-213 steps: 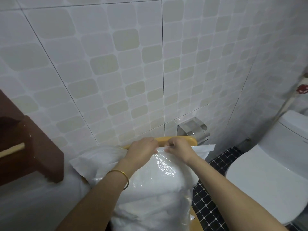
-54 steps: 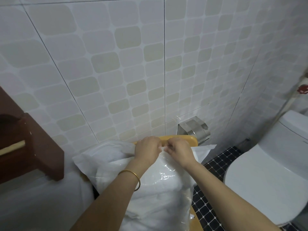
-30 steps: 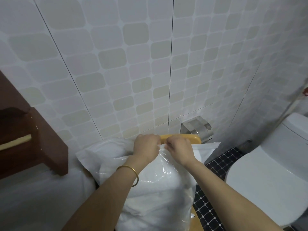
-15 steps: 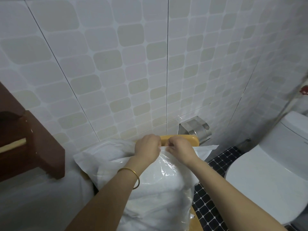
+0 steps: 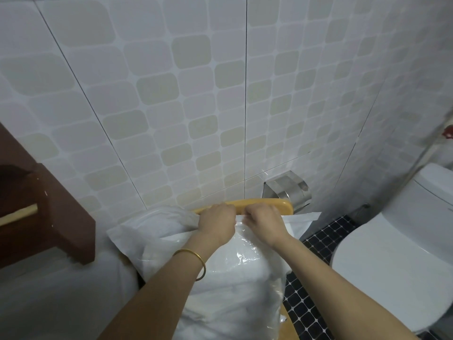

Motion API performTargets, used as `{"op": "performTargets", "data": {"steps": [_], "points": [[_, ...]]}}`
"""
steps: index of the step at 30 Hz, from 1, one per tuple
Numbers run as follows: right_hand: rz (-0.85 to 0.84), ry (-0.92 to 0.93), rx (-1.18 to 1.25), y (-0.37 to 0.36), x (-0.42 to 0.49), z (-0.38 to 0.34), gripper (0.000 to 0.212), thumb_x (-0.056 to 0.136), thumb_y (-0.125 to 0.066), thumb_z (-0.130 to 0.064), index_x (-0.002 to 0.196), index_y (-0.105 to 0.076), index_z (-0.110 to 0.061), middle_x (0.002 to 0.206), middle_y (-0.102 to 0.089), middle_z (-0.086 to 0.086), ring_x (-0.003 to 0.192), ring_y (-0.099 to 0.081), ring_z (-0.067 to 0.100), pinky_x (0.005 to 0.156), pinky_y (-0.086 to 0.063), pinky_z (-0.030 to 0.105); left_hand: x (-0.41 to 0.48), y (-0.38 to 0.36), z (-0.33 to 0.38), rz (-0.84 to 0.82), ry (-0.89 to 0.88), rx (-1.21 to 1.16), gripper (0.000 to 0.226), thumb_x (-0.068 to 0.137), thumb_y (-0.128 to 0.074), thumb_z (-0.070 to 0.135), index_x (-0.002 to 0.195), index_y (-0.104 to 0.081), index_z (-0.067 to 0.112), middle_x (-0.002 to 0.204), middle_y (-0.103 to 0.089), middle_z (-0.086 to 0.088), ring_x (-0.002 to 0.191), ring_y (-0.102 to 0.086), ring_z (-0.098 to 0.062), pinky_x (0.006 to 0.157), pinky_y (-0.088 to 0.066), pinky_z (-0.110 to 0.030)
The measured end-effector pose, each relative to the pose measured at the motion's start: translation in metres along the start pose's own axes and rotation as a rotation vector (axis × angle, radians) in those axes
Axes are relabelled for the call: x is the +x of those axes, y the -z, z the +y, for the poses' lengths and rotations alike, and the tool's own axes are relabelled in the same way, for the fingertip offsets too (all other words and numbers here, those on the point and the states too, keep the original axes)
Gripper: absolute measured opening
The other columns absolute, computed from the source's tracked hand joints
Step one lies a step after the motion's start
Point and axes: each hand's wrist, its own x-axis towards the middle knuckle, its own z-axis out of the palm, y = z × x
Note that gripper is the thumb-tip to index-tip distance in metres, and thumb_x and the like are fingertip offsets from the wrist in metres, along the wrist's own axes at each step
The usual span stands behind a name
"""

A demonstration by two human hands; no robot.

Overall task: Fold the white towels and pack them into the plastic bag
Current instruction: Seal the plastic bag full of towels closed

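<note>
Both hands have their backs to the camera, so the fingertips are hidden behind the knuckles. The left hand (image 5: pixel 217 223) and the right hand (image 5: pixel 266 223) are curled and sit almost touching at the far top edge of the plastic bag (image 5: pixel 247 256), each pinching the film there. Exactly how the fingers grip it cannot be seen. A gold bangle (image 5: pixel 193 260) circles the left wrist.

The bag stands stuffed with the white towels (image 5: pixel 228 303). They show as a pale mass through the glossy film, and single folds are hard to make out. Its lower end is cut off by the near frame edge and partly covered by the forearms. White flaps spread out left and right of the hands, but whether they are bag or cloth cannot be told.

Just beyond the hands runs a yellow wooden bar (image 5: pixel 269 203), and a sliver of similar wood shows under the bag's near right corner. The rest of that support is hidden.

A blurred white shape (image 5: pixel 61 298) fills the near left, below a dark brown wooden unit (image 5: pixel 61 217) cut off at the left edge. The wall (image 5: pixel 171 94) has white and beige tiles and carries a metal paper holder (image 5: pixel 286 190). On the right, a white toilet (image 5: pixel 392 266) stands on a black mosaic floor (image 5: pixel 323 239).
</note>
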Motion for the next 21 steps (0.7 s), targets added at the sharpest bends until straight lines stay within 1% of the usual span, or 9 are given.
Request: {"op": "performTargets", "data": {"steps": [3,6,7,9,11,13,15,17,21], "points": [[0.004,-0.013,0.026,0.001,0.001,0.002,0.012,0.085,-0.053,-0.016,0.074,-0.051,-0.02,0.074,-0.049,-0.008,0.079,-0.049,0.021,0.065,-0.028,0.029,0.003,0.012,-0.011,-0.078,-0.006,-0.058,0.029,0.09,-0.059,0.029,0.115,-0.054,0.017,0.118,-0.055,-0.005,0.113,-0.052,-0.026,0.087,-0.042,-0.036],[0.006,-0.019,0.05,0.003,0.001,0.002,0.01,0.082,-0.054,-0.014,0.076,-0.053,-0.022,0.078,-0.054,-0.008,0.087,-0.054,0.022,0.069,-0.037,0.031,0.001,0.019,-0.028,-0.141,-0.003,0.07,0.035,0.086,-0.063,0.031,0.118,-0.054,0.021,0.12,-0.055,-0.002,0.114,-0.052,-0.025,0.085,-0.04,-0.034],[-0.002,-0.007,0.044,0.003,0.002,0.0,0.006,0.081,-0.055,-0.016,0.081,-0.057,-0.022,0.083,-0.057,-0.008,0.091,-0.055,0.021,0.073,-0.04,0.032,0.0,0.018,-0.032,-0.146,0.006,0.09,0.035,0.087,-0.062,0.032,0.119,-0.055,0.021,0.121,-0.056,-0.002,0.114,-0.053,-0.025,0.084,-0.04,-0.033],[-0.042,0.027,0.01,0.004,0.006,-0.007,0.011,0.081,-0.059,-0.024,0.093,-0.061,-0.023,0.097,-0.061,-0.005,0.097,-0.054,0.019,0.079,-0.04,0.032,-0.002,0.015,-0.034,-0.131,0.021,0.073,0.033,0.09,-0.059,0.033,0.12,-0.057,0.021,0.119,-0.058,-0.002,0.112,-0.055,-0.025,0.083,-0.042,-0.032],[-0.086,0.054,-0.033,0.0,0.011,-0.015,0.016,0.082,-0.062,-0.029,0.097,-0.062,-0.022,0.102,-0.062,-0.002,0.099,-0.055,0.02,0.079,-0.038,0.031,-0.005,0.012,-0.032,-0.096,0.036,0.032,0.03,0.091,-0.058,0.029,0.119,-0.058,0.019,0.118,-0.059,-0.003,0.11,-0.057,-0.025,0.08,-0.042,-0.03],[-0.108,0.054,-0.046,-0.003,0.013,-0.021,0.012,0.083,-0.063,-0.026,0.093,-0.062,-0.018,0.098,-0.064,0.001,0.095,-0.057,0.023,0.074,-0.038,0.031,-0.007,0.009,-0.033,-0.076,0.045,-0.006,0.03,0.092,-0.057,0.028,0.12,-0.058,0.017,0.118,-0.06,-0.004,0.11,-0.057,-0.025,0.08,-0.042,-0.029],[-0.11,0.015,0.021,-0.005,0.014,-0.021,0.005,0.083,-0.063,-0.022,0.084,-0.061,-0.018,0.089,-0.065,0.001,0.088,-0.058,0.022,0.069,-0.037,0.03,-0.008,0.006,-0.035,-0.077,0.066,-0.052,0.03,0.092,-0.056,0.03,0.12,-0.056,0.019,0.118,-0.06,-0.003,0.111,-0.056,-0.025,0.082,-0.043,-0.031],[-0.108,-0.032,0.108,-0.005,0.014,-0.019,0.008,0.081,-0.065,-0.021,0.077,-0.058,-0.021,0.08,-0.061,-0.003,0.08,-0.055,0.019,0.066,-0.034,0.029,-0.008,0.005,-0.038,-0.086,0.083,-0.091,0.03,0.092,-0.055,0.031,0.121,-0.055,0.02,0.119,-0.06,-0.002,0.11,-0.056,-0.024,0.083,-0.043,-0.032],[-0.107,-0.078,0.141,-0.01,0.015,-0.017,0.006,0.081,-0.065,-0.024,0.078,-0.062,-0.021,0.082,-0.064,-0.003,0.083,-0.058,0.02,0.069,-0.036,0.029,-0.003,0.008,-0.04,-0.182,0.099,-0.162,0.023,0.091,-0.055,0.031,0.113,-0.053,0.025,0.119,-0.058,0.0,0.109,-0.055,-0.023,0.08,-0.04,-0.03]]}}
